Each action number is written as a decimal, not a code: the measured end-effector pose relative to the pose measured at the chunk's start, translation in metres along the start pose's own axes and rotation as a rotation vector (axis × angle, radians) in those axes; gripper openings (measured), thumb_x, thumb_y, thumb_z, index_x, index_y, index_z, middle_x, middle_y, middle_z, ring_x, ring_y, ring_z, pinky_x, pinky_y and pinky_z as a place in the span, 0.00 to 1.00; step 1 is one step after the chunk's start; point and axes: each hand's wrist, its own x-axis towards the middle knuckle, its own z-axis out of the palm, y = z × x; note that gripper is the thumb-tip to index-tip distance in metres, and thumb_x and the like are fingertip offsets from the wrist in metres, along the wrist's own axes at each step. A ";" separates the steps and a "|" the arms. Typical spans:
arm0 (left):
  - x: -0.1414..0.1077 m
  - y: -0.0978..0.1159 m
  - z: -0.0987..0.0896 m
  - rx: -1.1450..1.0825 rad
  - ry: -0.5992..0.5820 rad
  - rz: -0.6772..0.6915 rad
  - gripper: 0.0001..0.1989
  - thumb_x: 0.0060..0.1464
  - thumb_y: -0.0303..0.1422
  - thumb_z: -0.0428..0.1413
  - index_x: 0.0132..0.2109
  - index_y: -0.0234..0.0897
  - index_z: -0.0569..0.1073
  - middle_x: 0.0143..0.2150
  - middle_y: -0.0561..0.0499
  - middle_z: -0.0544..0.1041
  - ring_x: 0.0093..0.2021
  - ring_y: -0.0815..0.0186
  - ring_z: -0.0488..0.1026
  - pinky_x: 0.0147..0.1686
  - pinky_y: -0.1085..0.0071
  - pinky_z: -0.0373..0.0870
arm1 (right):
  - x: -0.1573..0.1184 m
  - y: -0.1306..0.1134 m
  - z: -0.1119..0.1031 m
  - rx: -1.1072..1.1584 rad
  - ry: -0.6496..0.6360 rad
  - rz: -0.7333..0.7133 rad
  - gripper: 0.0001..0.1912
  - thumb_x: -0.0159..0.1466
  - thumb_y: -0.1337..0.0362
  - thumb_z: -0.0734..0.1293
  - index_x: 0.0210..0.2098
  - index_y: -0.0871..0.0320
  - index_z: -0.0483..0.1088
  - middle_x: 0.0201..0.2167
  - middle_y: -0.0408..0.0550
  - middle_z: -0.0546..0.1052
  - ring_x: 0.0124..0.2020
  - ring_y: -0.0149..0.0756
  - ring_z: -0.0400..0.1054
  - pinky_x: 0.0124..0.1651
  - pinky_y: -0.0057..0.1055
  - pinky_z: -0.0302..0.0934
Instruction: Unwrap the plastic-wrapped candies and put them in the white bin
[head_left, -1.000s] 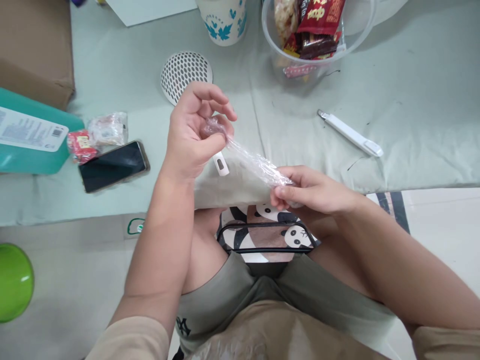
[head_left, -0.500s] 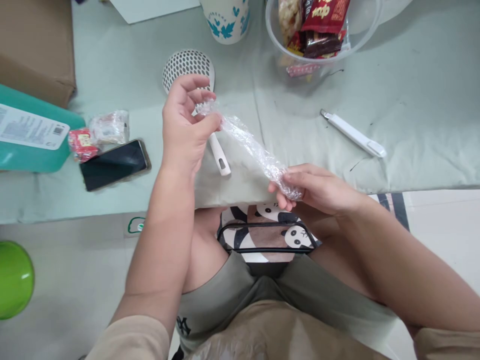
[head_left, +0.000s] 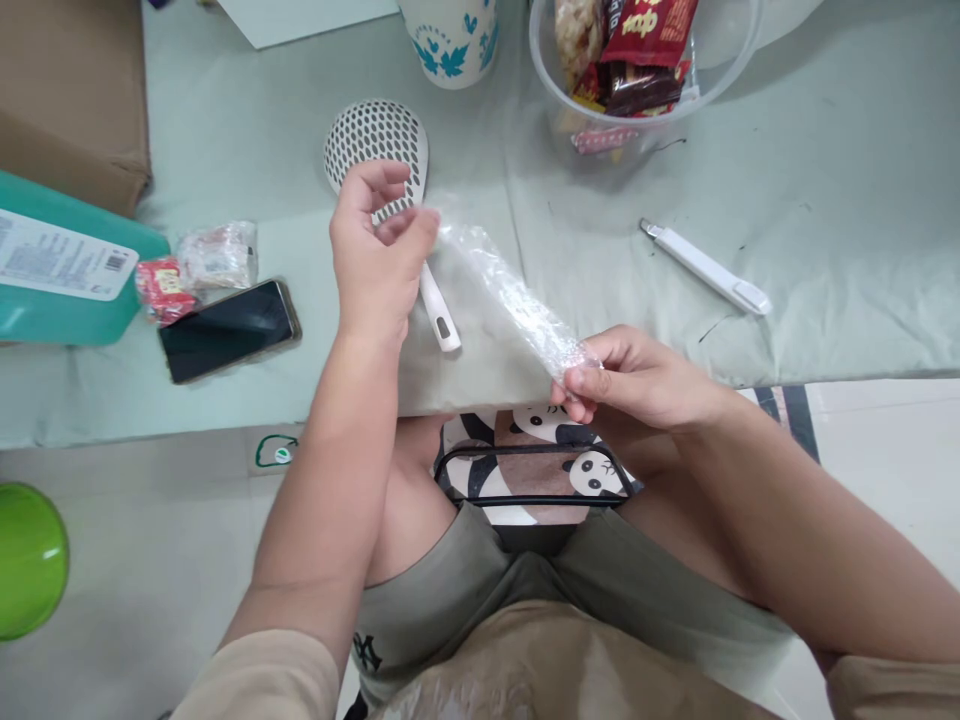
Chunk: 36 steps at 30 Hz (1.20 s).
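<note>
A crumpled strip of clear plastic wrap [head_left: 510,290] stretches slantwise between both hands above the table's near edge. My left hand [head_left: 379,240] pinches its upper end between thumb and a finger, the other fingers curled. At the lower right end, my right hand [head_left: 622,375] grips the wrap with thumb and fingers. Beneath my left hand lies a white slotted ladle [head_left: 371,130] with round holes; its handle [head_left: 439,315] points toward me. To the right rests a white box cutter [head_left: 705,265].
A clear tub [head_left: 544,85] of wrapped snacks and a paper cup [head_left: 454,40] stand at the back. On the left are a phone [head_left: 231,332], small wrapped snacks [head_left: 219,255], a teal bottle [head_left: 75,265] and a cardboard box [head_left: 75,100]. A green stool [head_left: 30,560] is below left.
The wrap looks flatter and more spread out near my left hand. My left hand has shifted slightly down and its fingers have curled in. My right hand has changed its hold on the lower end.
</note>
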 end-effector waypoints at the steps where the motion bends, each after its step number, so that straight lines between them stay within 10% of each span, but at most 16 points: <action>1: -0.001 0.004 0.003 0.017 -0.023 0.013 0.25 0.60 0.52 0.63 0.61 0.53 0.73 0.53 0.49 0.81 0.68 0.50 0.70 0.60 0.49 0.73 | 0.000 0.001 0.000 0.017 0.015 -0.012 0.23 0.56 0.44 0.80 0.30 0.60 0.79 0.20 0.42 0.75 0.22 0.25 0.66 0.27 0.24 0.63; 11: -0.020 0.016 0.027 0.181 -0.211 0.145 0.19 0.62 0.47 0.61 0.57 0.47 0.79 0.60 0.48 0.82 0.73 0.50 0.67 0.74 0.43 0.56 | -0.003 0.003 0.001 0.168 0.086 -0.230 0.20 0.63 0.44 0.75 0.36 0.56 0.80 0.24 0.42 0.75 0.24 0.28 0.67 0.29 0.28 0.65; 18: -0.026 0.022 0.033 -0.004 -0.198 0.058 0.15 0.68 0.43 0.55 0.48 0.41 0.83 0.45 0.48 0.87 0.48 0.59 0.84 0.52 0.62 0.78 | -0.004 0.002 -0.001 0.220 0.280 -0.346 0.20 0.72 0.50 0.65 0.61 0.41 0.66 0.22 0.34 0.70 0.21 0.28 0.62 0.28 0.29 0.56; 22: -0.030 0.031 0.033 -0.177 -0.249 -0.067 0.19 0.65 0.40 0.59 0.59 0.40 0.78 0.42 0.48 0.87 0.44 0.61 0.85 0.47 0.65 0.81 | -0.001 0.000 -0.004 0.132 0.463 -0.311 0.26 0.71 0.47 0.62 0.67 0.41 0.60 0.19 0.34 0.64 0.19 0.32 0.56 0.28 0.32 0.50; 27: -0.031 0.038 0.031 -0.348 -0.412 -0.131 0.29 0.62 0.43 0.63 0.68 0.48 0.68 0.38 0.54 0.86 0.33 0.64 0.85 0.35 0.69 0.82 | 0.005 0.007 -0.007 -0.082 0.621 -0.297 0.27 0.71 0.43 0.62 0.66 0.43 0.65 0.22 0.39 0.66 0.23 0.36 0.59 0.33 0.35 0.57; 36: -0.030 0.038 0.018 -0.595 -0.533 -0.176 0.23 0.59 0.57 0.62 0.48 0.45 0.76 0.41 0.50 0.87 0.34 0.61 0.86 0.33 0.64 0.86 | 0.005 0.008 0.006 -0.726 0.684 -0.323 0.17 0.73 0.51 0.61 0.43 0.54 0.76 0.20 0.41 0.64 0.24 0.35 0.60 0.34 0.35 0.58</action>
